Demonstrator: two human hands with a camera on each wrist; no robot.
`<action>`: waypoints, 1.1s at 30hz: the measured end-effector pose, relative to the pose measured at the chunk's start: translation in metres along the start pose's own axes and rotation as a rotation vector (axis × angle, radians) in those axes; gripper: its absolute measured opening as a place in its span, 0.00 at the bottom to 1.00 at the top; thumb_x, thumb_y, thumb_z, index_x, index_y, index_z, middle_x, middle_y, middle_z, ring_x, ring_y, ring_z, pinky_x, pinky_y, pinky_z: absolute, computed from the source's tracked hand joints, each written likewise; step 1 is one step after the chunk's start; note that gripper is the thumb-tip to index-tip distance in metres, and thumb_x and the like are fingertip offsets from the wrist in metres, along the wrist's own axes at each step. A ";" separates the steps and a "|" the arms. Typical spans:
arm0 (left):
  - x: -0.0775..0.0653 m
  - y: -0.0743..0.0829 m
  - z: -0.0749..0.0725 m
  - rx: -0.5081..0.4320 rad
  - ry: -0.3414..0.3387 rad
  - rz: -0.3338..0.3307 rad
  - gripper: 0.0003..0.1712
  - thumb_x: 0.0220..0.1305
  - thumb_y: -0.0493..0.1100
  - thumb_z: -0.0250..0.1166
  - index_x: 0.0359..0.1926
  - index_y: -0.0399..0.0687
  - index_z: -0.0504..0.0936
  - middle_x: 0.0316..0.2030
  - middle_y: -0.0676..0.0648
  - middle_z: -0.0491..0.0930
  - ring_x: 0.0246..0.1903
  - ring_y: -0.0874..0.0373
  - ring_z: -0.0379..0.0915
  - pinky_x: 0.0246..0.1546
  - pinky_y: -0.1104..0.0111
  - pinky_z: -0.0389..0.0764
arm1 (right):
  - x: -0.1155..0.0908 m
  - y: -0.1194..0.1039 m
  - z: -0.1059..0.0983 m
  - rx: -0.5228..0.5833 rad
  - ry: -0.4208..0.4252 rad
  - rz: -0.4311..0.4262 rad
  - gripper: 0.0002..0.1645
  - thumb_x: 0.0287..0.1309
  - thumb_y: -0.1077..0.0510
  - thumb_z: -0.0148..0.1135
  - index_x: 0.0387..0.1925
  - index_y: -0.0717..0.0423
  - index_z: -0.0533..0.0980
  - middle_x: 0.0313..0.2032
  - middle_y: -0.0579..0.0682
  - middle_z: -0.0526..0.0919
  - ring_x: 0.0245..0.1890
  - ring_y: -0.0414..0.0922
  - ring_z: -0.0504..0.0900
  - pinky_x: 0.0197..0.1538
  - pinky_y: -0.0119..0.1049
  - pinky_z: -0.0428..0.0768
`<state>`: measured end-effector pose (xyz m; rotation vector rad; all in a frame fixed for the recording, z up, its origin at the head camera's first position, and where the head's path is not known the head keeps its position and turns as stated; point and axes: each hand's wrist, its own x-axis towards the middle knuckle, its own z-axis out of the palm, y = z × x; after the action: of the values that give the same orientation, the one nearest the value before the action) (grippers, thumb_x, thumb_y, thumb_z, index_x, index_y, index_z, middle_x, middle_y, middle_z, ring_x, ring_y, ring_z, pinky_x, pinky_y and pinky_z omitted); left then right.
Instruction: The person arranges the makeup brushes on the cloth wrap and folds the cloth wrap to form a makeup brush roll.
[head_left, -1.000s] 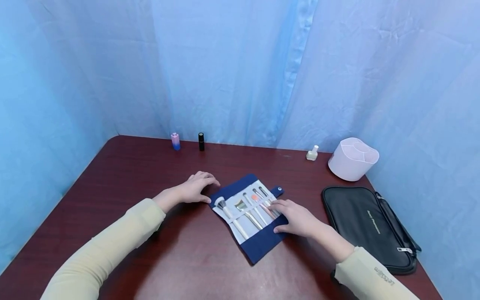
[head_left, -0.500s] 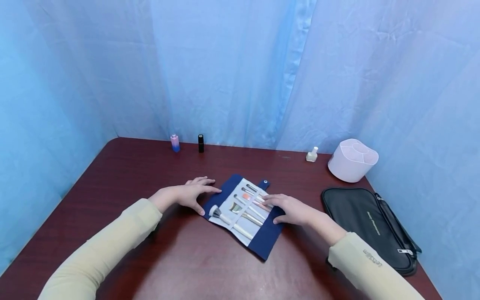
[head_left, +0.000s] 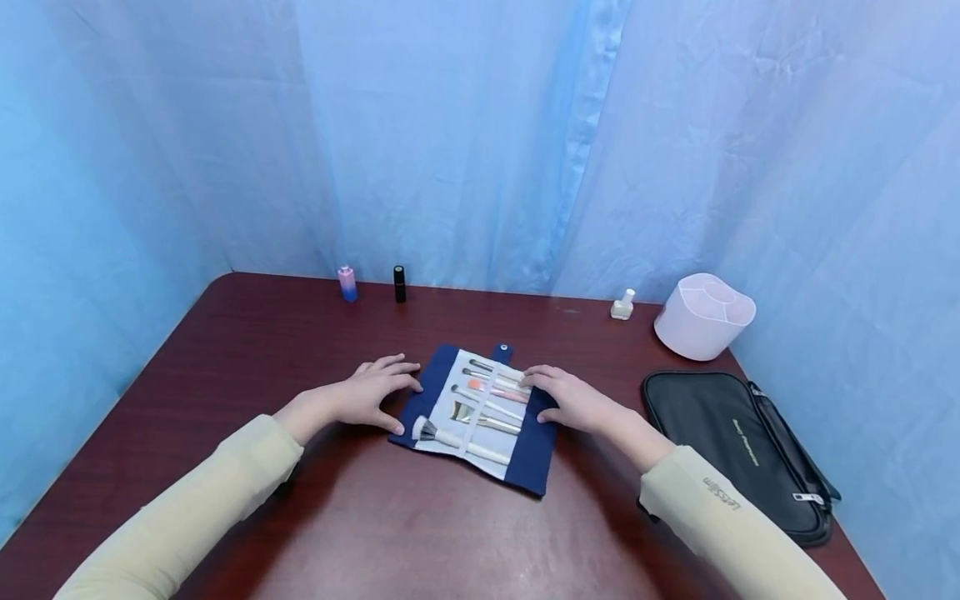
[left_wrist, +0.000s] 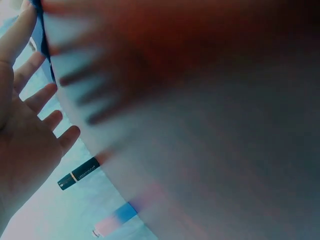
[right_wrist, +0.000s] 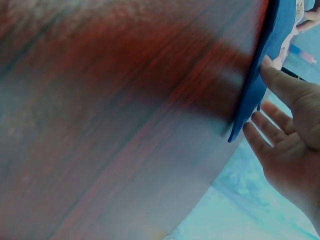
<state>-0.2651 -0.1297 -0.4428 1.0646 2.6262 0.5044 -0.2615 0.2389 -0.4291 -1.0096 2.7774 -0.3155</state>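
Observation:
An unrolled navy brush roll [head_left: 534,454] lies flat on the table, pale grey inside. A strap across it holds several makeup brushes, among them a large fluffy brush [head_left: 457,439] at the near side. My left hand [head_left: 367,396] touches the left border with thumb and fingertips, its fingers spread. On the right border rests my right hand [head_left: 577,402], thumb on the navy cloth and fingertips by the brush handles. In the right wrist view the thumb presses the edge of the roll [right_wrist: 280,35]. A snap tab [head_left: 503,351] points away at the far edge.
At the back of the dark red table [head_left: 322,517] stand a pink-and-blue bottle [head_left: 347,284], a black lipstick tube [head_left: 400,284] and a nail polish bottle [head_left: 622,305]. A white divided organizer [head_left: 693,325] and a black zippered bag [head_left: 720,450] occupy the right side. Blue curtains [head_left: 450,142] hang behind.
Both hands have shifted the brush roll left and slightly away while turning it counterclockwise, so its sides lie straighter. Hands stay at its left and right borders.

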 end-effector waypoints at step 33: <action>-0.028 0.032 0.010 0.055 0.035 -0.162 0.49 0.52 0.63 0.68 0.69 0.44 0.62 0.69 0.43 0.60 0.71 0.45 0.47 0.66 0.45 0.53 | 0.026 -0.006 -0.003 -0.038 -0.057 0.026 0.32 0.61 0.55 0.62 0.65 0.55 0.66 0.65 0.55 0.67 0.66 0.51 0.65 0.63 0.47 0.69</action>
<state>-0.2219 -0.1260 -0.4356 0.8563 2.7418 0.4207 -0.2779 0.2180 -0.4267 -0.9740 2.7532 -0.2271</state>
